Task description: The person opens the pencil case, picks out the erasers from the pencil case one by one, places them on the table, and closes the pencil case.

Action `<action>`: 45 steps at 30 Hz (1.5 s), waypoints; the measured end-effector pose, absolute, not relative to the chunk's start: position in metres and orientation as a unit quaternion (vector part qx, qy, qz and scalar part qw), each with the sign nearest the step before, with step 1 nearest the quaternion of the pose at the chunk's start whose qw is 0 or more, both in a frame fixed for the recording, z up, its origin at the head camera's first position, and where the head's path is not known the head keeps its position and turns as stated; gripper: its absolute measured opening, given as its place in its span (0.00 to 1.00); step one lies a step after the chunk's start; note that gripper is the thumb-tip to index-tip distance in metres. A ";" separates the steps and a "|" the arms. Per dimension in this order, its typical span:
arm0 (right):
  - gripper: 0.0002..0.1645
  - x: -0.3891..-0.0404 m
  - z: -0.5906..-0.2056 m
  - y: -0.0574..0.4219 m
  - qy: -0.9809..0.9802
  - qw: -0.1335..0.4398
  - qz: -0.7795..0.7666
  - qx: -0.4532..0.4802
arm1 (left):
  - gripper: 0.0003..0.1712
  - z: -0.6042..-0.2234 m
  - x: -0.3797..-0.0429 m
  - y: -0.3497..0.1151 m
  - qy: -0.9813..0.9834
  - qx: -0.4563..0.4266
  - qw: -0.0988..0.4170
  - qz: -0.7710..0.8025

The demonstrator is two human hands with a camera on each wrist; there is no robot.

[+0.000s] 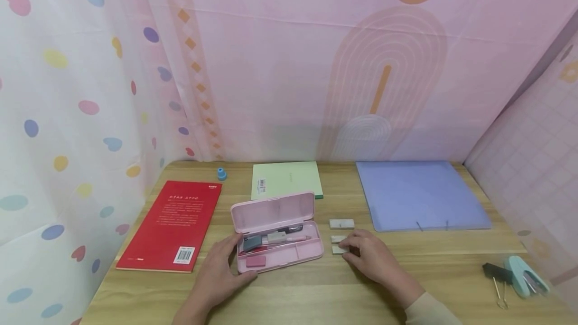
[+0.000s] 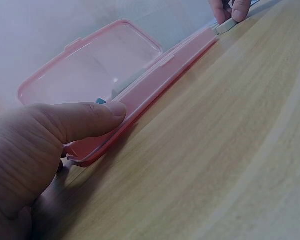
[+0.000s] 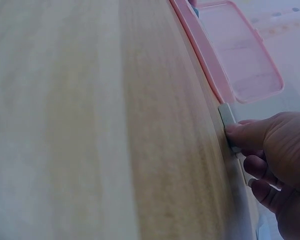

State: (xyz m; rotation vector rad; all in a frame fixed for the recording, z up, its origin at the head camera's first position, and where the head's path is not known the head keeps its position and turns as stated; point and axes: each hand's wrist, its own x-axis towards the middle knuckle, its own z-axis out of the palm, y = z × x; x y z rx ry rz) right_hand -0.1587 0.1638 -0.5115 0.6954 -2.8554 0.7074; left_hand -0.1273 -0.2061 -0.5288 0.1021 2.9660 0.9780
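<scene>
A pink pencil case (image 1: 289,260) lies with its lid (image 1: 273,213) raised. My left hand (image 1: 220,271) grips its left end, the thumb (image 2: 102,117) along the front wall and the other fingers at the far side. In the case are a pink eraser (image 1: 256,261), a dark grey block (image 1: 252,242), a whitish block (image 1: 276,237) and several pens. To the right of the case, three white erasers lie in a column. My right hand (image 1: 371,255) pinches the nearest white eraser (image 3: 227,116) between thumb and fingers, overlapping the middle eraser (image 1: 336,239). The farthest eraser (image 1: 341,223) lies untouched.
A red book (image 1: 176,224) is at the left, with a small blue object (image 1: 221,174) behind it. Behind the case lies a green notebook (image 1: 289,177); a blue folder (image 1: 420,194) is at the back right. A black binder clip (image 1: 496,273) and mint stapler (image 1: 524,277) sit at the right.
</scene>
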 end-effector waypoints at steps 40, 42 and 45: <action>0.12 -0.156 -0.503 0.003 -0.893 0.066 0.202 0.398 | 0.58 -0.529 -0.123 -0.218 0.935 0.035 0.021 0.353; 0.12 -0.155 -0.505 0.000 -0.896 0.072 0.192 0.393 | 0.58 -0.529 -0.123 -0.218 0.936 0.035 0.019 0.351; 0.12 -0.154 -0.505 -0.004 -0.902 0.071 0.180 0.385 | 0.58 -0.528 -0.124 -0.218 0.936 0.034 0.016 0.349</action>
